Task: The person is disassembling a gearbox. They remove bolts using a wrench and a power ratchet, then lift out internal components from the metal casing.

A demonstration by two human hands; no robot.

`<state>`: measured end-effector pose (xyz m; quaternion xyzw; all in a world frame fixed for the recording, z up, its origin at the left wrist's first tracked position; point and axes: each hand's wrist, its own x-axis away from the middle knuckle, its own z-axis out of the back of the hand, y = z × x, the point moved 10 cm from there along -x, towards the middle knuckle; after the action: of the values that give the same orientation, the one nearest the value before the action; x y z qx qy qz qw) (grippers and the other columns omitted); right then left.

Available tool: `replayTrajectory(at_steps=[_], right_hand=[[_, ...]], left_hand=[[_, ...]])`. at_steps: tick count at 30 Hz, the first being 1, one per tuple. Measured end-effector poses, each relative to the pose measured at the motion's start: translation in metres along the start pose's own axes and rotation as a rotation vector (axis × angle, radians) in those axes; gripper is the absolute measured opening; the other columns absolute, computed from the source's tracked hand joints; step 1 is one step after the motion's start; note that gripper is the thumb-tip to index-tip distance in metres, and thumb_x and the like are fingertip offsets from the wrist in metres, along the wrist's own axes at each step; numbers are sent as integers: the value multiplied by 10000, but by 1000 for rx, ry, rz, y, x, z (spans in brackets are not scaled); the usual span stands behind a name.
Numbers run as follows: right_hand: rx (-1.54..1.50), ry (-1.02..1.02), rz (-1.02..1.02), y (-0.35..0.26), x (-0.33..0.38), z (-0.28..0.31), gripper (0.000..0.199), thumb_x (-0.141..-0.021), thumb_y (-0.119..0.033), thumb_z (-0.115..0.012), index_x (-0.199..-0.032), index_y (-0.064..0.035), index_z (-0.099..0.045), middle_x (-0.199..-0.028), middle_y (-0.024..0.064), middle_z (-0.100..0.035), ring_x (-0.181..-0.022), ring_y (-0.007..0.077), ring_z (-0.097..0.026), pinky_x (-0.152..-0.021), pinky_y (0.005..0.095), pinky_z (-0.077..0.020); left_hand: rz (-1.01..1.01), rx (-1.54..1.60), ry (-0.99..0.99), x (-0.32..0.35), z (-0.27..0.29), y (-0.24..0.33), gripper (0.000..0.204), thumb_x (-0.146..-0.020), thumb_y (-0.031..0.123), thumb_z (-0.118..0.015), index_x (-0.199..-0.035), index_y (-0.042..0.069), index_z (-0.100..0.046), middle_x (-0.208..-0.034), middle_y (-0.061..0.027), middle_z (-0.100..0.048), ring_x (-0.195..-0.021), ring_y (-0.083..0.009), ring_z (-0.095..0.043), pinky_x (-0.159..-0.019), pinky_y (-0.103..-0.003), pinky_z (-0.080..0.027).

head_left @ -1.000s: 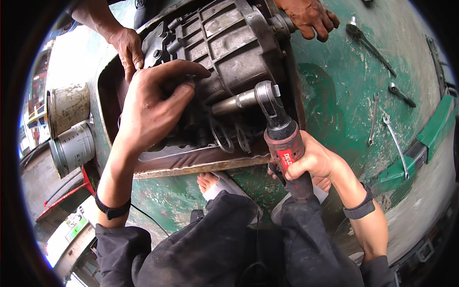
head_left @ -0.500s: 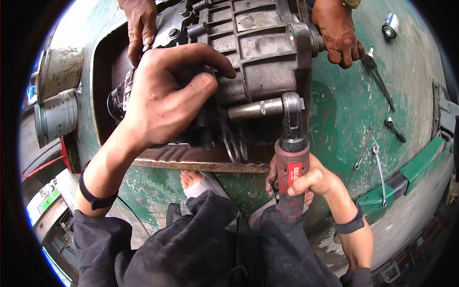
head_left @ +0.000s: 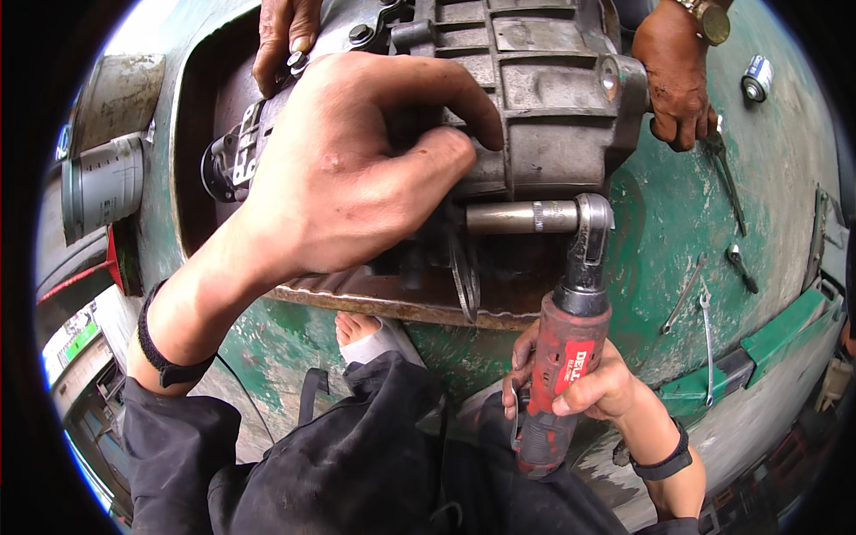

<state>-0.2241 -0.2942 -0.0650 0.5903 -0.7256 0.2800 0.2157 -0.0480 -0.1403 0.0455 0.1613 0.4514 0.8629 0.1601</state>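
Observation:
A grey ribbed metal housing [head_left: 553,134], like a gearbox case, lies in a rusty tray [head_left: 401,308]. My left hand [head_left: 348,178] is over its near left part, index finger and thumb curved and apart with nothing seen between them. The other fingers are hidden. My right hand [head_left: 606,388] is wrapped round a red and black power ratchet [head_left: 571,357], thumb across its body. A long silver socket [head_left: 522,218] on its head points left, close along the housing's near side. The socket's far end is hidden behind my left hand. Thin metal loops [head_left: 465,285] hang below the socket.
A co-worker's hands, one at a bolt [head_left: 287,40] and one at the housing's right end [head_left: 673,85], are close by. On the green floor lie wrenches [head_left: 707,343], a ratchet handle [head_left: 731,183] and a small can [head_left: 758,78]. Buckets [head_left: 105,192] stand left.
The view has shifted, so housing and ratchet appear farther right and my left hand larger. My right hand keeps its grip on the ratchet; the co-worker's hands stay at the housing.

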Motion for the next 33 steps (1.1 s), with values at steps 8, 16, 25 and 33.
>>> replayTrajectory(at_steps=[8,16,25,33], right_hand=[[296,-2,137,-19,-14,18,568,-469,-60,-747,-1000,12,-560,-912,182,-642,-914,341,-651,-822,462,-516],[126,-165,-10,1,-26,14,631,-442,-67,-731,-1043,39,-567,-944,232,-661,-908,358,-657,-850,463,-515],[299,-18,104,-32,-20,30,693,-458,-51,-746,-1116,64,-560,-981,226,-658,-909,359,-662,-835,459,-524],[129,-160,-112,-1,-4,-7,745,-432,-59,-709,-1145,76,-541,-942,244,-662,-932,378,-659,-907,471,-489]], left_hand=[[29,121,63,3,-4,-8,235,-777,36,-501,-917,-73,-654,-838,-81,-665,-804,-114,-599,-774,-257,-480],[-102,182,126,6,-2,1,241,-770,15,-498,-931,-70,-655,-856,-78,-668,-823,-117,-605,-787,-257,-483],[-153,308,174,10,-4,-7,246,-764,31,-511,-935,-69,-657,-866,-82,-673,-835,-123,-609,-799,-263,-482],[-148,70,97,4,-5,5,252,-744,37,-507,-918,-65,-659,-851,-72,-664,-825,-120,-597,-790,-258,-471]])
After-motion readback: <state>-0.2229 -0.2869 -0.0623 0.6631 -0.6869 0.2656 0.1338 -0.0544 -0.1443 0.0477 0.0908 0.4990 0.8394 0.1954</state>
